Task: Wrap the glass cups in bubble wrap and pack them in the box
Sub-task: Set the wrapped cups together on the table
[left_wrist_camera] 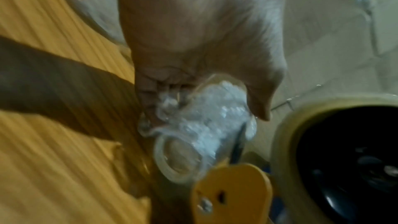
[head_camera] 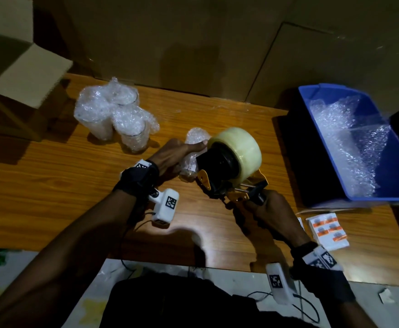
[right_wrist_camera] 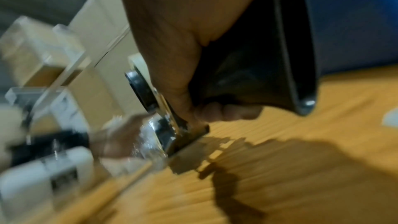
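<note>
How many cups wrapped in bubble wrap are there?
4 that I can see. Three wrapped cups stand bunched at the table's far left; the fourth wrapped cup is held in the left hand. More may be hidden.

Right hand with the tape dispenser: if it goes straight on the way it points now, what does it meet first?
Most likely the wrapped cup that the left hand holds; the dispenser in the right hand already looks against it, though depth is unclear.

Packing or warehouse-type workspace: tall stacked brown cardboard cartons (head_camera: 193,43) behind a wood-grain laminate table (head_camera: 51,185), open cardboard box flap (head_camera: 28,72) at left, blue plastic bin (head_camera: 392,162) holding clear bubble wrap sheets (head_camera: 350,143), dim lighting.
</note>
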The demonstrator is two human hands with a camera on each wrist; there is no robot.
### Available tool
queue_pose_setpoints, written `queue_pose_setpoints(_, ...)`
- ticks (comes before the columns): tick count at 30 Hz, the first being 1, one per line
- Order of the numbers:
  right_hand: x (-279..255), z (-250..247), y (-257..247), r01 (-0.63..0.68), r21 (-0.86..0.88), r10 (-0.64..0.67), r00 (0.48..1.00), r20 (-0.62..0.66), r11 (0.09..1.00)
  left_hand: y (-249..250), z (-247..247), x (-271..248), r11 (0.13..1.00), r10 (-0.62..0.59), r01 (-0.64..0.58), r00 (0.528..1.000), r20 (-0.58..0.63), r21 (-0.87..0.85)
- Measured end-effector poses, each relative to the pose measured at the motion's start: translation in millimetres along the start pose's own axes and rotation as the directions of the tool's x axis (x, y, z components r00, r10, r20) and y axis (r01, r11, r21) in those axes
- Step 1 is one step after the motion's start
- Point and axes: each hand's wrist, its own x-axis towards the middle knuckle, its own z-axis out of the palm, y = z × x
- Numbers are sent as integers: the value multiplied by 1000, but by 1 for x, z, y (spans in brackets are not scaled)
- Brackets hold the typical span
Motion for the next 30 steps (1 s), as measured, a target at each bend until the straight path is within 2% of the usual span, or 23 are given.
queue_pose_setpoints(4,-6,-10,-3,76,-187,-93,992,-85,979,7,7,1,991,130,-126,988,-85,54)
queue_pose_setpoints(6,-8,-13,-6,82,-190,-96,993,-65,978,14,8,-2,980,190,-180,975,-114,86)
queue_pose_setpoints(7,-9,-14,-8,71,-126,-75,997,-27,990,17,8,-5,968,238,-224,961,-141,110)
queue_pose_setpoints(9,-13,-15,-15,14,137,-28,994,104,990,21,8,-11,950,306,-289,936,-175,116)
queue_pose_setpoints(11,-17,-19,-22,-88,342,19,979,201,936,23,6,-17,936,352,-346,915,-197,65)
queue_pose_setpoints(13,-19,-26,-28,-215,447,96,957,274,868,27,4,-22,930,365,-367,905,-219,30)
queue_pose_setpoints(15,-18,-31,-27,-254,460,126,949,290,851,35,-4,-25,930,342,-363,912,-227,-56)
queue_pose_setpoints(18,-19,-34,-20,-128,286,67,975,211,950,55,-20,-30,904,350,-396,902,-254,-160)
queue_pose_setpoints(21,-17,-35,-12,-86,294,30,981,190,952,62,-37,-31,899,364,-399,910,-200,-182)
queue_pose_setpoints(25,3,-38,-9,-25,281,20,1000,23,959,52,-41,-43,918,280,-316,944,-175,-238)
queue_pose_setpoints(28,26,-37,-4,41,228,-17,994,-105,973,41,-35,-55,879,229,-275,960,-162,-389)
queue_pose_setpoints(30,40,-32,-3,40,188,-7,984,-176,981,33,-32,-60,859,201,-251,967,-157,-447)
